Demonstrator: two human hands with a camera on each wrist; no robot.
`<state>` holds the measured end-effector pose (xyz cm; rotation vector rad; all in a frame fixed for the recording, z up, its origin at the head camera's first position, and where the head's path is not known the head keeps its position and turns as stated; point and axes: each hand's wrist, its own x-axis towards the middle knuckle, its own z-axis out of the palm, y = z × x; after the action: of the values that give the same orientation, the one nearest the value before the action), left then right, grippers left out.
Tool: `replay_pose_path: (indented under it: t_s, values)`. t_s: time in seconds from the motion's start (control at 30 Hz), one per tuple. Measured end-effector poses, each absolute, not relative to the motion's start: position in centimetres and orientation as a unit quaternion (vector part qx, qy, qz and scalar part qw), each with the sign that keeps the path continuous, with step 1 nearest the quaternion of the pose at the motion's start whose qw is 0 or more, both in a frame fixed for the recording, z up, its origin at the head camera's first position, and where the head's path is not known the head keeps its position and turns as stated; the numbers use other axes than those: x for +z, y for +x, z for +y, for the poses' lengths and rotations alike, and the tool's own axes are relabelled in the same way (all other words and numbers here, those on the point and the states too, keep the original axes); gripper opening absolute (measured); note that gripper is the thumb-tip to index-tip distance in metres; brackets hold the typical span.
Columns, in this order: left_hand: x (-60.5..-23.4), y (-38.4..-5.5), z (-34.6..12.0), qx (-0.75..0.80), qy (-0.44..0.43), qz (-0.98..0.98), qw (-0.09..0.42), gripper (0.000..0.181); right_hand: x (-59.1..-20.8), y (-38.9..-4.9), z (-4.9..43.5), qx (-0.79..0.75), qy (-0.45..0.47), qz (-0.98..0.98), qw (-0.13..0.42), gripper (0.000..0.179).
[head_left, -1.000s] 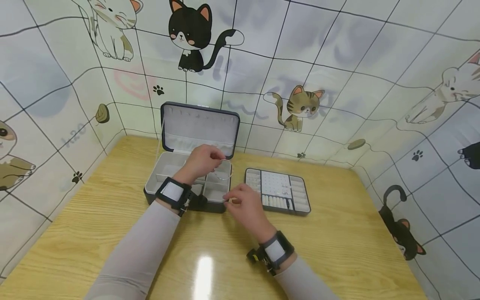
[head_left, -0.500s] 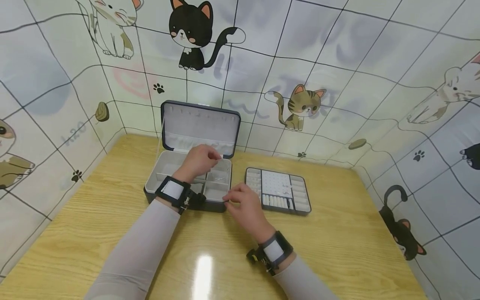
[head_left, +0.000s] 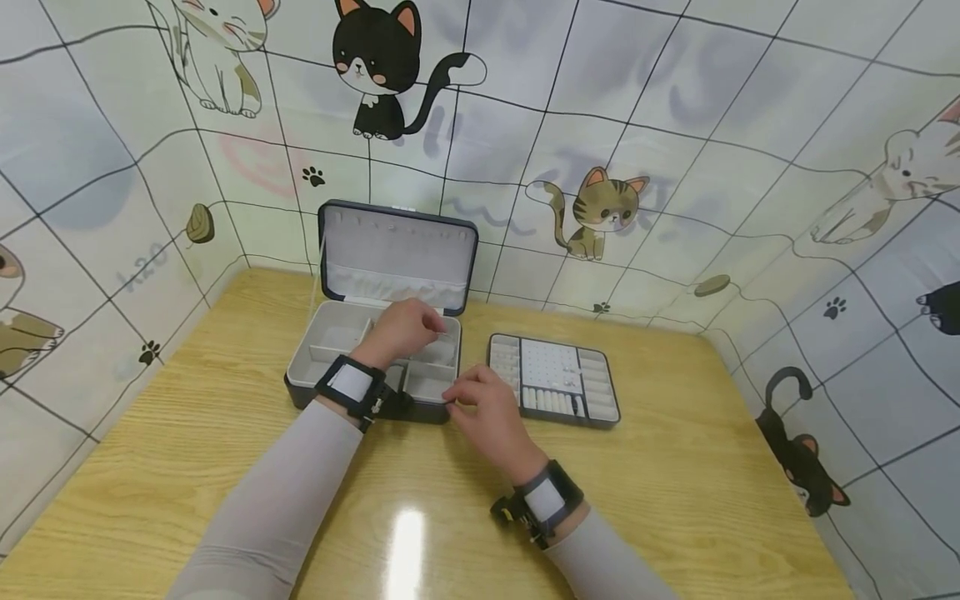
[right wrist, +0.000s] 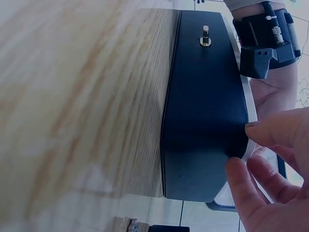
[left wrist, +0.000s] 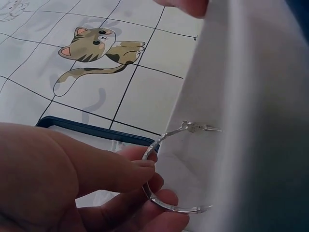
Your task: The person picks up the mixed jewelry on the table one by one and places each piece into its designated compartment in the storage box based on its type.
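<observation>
A jewelry box (head_left: 427,413) with a dark outside and pale compartments stands with its lid (head_left: 397,250) raised. Over its back right compartment is my left hand (head_left: 403,330), pinching a thin silver bangle (left wrist: 154,144) between thumb and fingers. The bangle has a clasp-like joint, and part of it is cut off by a blurred pale surface in the left wrist view. My right hand (head_left: 491,417) holds the box's front right corner, thumb on the rim and a finger against the side, as the right wrist view shows.
To the right of the box lies a divided jewelry tray (head_left: 555,417) with ring rolls and a dotted panel bearing small earrings. Both rest on a wooden table (head_left: 660,500). A cat-print wall sheet (head_left: 495,150) hangs behind and at the sides.
My left hand has lowered slightly toward the back right compartment with the bangle, which showed more clearly a second ago. My right hand stays at the box corner.
</observation>
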<state>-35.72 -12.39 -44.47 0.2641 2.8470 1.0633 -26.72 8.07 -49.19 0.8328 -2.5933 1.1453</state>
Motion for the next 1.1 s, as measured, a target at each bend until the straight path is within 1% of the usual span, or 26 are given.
replay_pose_path:
  t_s: [0.2, 0.6, 1.1]
  values:
    - [-44.79, -35.81, -12.38, 0.354, 0.094, 0.929, 0.058, 0.027, -49.26, -26.6, 8.04, 0.392, 0.276, -0.873, 0.091, 0.014]
    - [-45.36, -35.86, -12.36, 0.353, 0.094, 0.93, 0.052, 0.03, -48.85, -26.42, 7.77, 0.398, 0.273, -0.872, 0.083, 0.015]
    - [-45.28, -35.93, -12.37, 0.338, 0.073, 0.937, 0.047, 0.023, -48.84, -26.34, 7.81, 0.404, 0.276, -0.868, 0.081, 0.014]
